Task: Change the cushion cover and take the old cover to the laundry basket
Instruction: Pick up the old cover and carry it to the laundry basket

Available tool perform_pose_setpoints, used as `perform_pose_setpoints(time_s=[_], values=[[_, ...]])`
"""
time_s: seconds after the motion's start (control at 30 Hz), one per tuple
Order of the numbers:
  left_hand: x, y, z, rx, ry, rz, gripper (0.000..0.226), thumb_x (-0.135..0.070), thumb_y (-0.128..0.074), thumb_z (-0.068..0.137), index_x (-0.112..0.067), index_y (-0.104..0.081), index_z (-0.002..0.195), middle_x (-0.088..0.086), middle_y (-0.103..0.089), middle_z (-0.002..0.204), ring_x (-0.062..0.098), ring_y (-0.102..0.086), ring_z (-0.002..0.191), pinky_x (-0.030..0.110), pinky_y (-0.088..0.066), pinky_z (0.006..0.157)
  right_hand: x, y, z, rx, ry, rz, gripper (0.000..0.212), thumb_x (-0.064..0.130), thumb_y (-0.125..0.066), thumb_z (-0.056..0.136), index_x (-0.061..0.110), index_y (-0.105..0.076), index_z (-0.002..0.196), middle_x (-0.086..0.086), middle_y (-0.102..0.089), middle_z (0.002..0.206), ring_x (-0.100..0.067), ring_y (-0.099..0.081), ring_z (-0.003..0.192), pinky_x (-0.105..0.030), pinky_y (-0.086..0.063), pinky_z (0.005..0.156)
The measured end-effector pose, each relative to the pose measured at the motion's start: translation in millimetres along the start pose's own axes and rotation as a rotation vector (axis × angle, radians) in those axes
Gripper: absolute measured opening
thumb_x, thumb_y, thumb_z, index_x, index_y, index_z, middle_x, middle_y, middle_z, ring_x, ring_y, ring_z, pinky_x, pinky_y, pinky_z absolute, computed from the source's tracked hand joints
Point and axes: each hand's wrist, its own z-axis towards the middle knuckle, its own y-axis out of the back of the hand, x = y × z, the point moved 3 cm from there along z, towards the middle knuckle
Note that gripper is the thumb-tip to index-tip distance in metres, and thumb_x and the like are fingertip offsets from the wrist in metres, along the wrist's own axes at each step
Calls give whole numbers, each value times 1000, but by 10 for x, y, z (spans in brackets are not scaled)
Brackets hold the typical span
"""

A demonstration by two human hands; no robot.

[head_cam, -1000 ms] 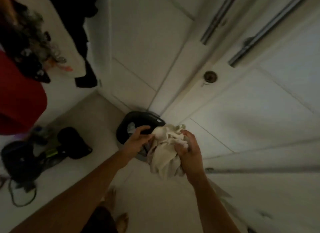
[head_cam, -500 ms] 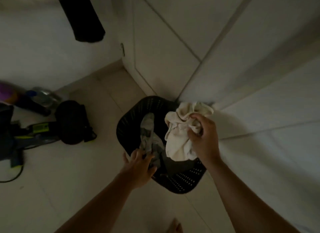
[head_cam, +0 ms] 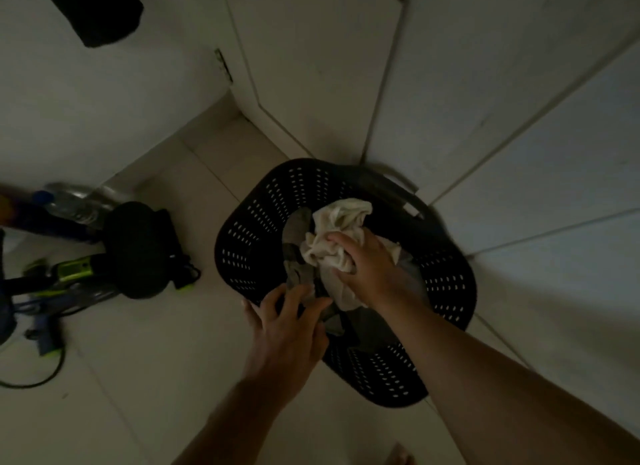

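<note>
Old cover (head_cam: 341, 236): is it in the laundry basket (head_cam: 242, 236) yet?
— Nearly. The right hand (head_cam: 367, 267) grips it bunched, inside the rim, above grey clothes (head_cam: 298, 232). The left hand (head_cam: 287, 329) holds nothing, fingers spread at the near rim. Only letting go is left, I'd judge.
— Any labels?
— None readable; too dim.

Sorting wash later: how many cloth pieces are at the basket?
2: the cream cover gripped by the right hand over the basket, a grey cloth inside. More may lie beneath.
</note>
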Motion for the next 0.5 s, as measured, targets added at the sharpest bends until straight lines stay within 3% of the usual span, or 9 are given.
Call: perform_pose_setpoints(time_s=[0.17,0.27,0.37,0.5], values=[[-27,-36,96,55,10,23,46,-47,-40,89,-37,-55,132,-4,-53,137,35,-47,128,79,-36,93,28,-107,44,249,31,-319,78,55,-59,88,60,-9,147,-10,3,159,-42,-5,146,-62,-20,114],[-21,2,107,85,7,6,50,-48,-39,91,-38,-44,139,-3,-46,142,37,-42,133,80,-34,94,97,-95,28,352,17,-365,82,65,-58,85,67,0,143,-9,15,160,-44,8,147,-66,-10,116],[-54,55,138,186,80,-22,61,-50,-40,98,-38,-17,153,-3,-20,158,34,-11,147,77,-13,110,288,76,-99,305,1,-229,65,56,-59,88,67,-20,140,-7,12,160,-41,9,148,-65,-6,117],[-76,397,-31,364,126,-91,79,-53,-48,97,-35,1,157,4,2,166,30,10,153,71,8,113,621,704,-522,103,-62,-138,53,42,-63,89,53,-44,138,-10,-2,159,-36,-3,149,-54,-16,120]])
